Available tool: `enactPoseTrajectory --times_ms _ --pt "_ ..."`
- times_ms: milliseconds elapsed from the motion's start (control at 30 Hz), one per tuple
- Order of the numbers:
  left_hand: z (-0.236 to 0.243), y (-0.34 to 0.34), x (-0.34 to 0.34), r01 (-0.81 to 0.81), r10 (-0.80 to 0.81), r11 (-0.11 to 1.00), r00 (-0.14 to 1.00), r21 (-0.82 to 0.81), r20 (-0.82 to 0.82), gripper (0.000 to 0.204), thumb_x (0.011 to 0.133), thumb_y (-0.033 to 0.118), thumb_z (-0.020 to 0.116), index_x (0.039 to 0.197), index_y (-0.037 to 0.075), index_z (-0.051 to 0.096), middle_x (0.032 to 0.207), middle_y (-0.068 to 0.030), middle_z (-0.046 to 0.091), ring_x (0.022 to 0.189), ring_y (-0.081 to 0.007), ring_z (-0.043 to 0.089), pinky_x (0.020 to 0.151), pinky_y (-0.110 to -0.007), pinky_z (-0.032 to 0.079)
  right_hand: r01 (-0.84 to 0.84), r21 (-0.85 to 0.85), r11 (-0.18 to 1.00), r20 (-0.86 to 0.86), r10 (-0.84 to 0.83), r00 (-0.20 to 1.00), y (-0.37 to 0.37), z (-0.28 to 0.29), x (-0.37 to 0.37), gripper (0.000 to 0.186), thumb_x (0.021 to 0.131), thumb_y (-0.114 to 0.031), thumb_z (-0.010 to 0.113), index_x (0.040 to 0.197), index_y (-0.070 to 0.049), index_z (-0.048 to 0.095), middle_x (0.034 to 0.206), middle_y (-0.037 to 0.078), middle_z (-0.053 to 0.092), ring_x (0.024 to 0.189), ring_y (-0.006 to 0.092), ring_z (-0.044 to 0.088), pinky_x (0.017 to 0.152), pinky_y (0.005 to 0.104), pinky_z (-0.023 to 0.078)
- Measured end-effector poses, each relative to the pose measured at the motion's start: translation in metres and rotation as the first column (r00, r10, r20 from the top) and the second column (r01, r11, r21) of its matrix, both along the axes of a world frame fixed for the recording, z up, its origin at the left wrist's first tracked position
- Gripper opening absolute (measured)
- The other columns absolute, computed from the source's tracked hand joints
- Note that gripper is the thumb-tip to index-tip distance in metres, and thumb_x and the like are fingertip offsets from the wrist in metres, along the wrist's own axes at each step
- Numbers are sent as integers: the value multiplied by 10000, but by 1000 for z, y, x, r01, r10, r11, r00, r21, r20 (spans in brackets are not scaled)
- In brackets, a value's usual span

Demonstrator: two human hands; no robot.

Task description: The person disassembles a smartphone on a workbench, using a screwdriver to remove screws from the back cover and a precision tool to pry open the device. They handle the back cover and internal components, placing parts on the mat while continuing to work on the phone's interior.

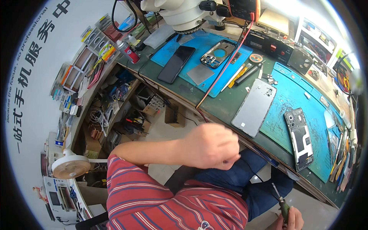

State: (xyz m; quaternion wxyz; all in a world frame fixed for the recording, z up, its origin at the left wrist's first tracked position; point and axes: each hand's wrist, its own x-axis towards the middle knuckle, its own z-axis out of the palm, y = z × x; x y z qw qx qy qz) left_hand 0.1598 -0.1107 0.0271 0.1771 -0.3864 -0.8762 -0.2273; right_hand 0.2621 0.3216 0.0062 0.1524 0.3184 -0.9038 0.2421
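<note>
My left hand (211, 147) is raised over my lap in front of the bench edge. Its fingers are curled closed and slightly blurred; a tiny dark spot shows at the fingertips, but I cannot make out what they hold. Low at the right, beside my knee, my right hand (293, 219) grips a green-handled screwdriver (283, 209) with its slim metal shaft pointing up. On the bench beyond lie a grey phone back cover (255, 107) and, to its right, an opened phone (299, 138) with its inner parts exposed.
A dark phone (177, 64), a phone frame (219, 53) and a thin grey plate (200, 74) lie on the blue mat (168, 53). A microscope (180, 17) overhangs the back. A red cable (226, 69) crosses the bench. A white fan (71, 165) stands left.
</note>
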Motion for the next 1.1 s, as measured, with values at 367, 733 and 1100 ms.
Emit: enactPoseTrajectory --times_ms 367,733,1100 --pt "22 51 -21 276 -195 948 897 -159 395 273 937 158 739 1192 60 739 1407 -152 706 993 -276 763 764 -401 638 215 -5 977 -55 -214 975 22 -8 -1 530 698 56 840 1215 -5 738 946 167 761 709 309 716 618 356 563" --pt "17 166 -163 506 -411 823 844 -258 345 783 759 265 941 1429 24 616 1356 -166 669 1316 -370 609 1141 -449 477 411 -39 911 17 -411 912 49 -19 35 546 728 22 895 1253 -7 746 975 175 767 766 308 749 659 351 597" --pt "39 187 -202 491 -109 771 729 -405 675 533 936 439 827 1220 10 686 1101 -176 672 1026 -347 666 912 -432 531 412 -66 909 6 -413 911 57 -22 17 558 714 44 898 1253 -8 760 998 158 770 789 301 758 669 350 604"
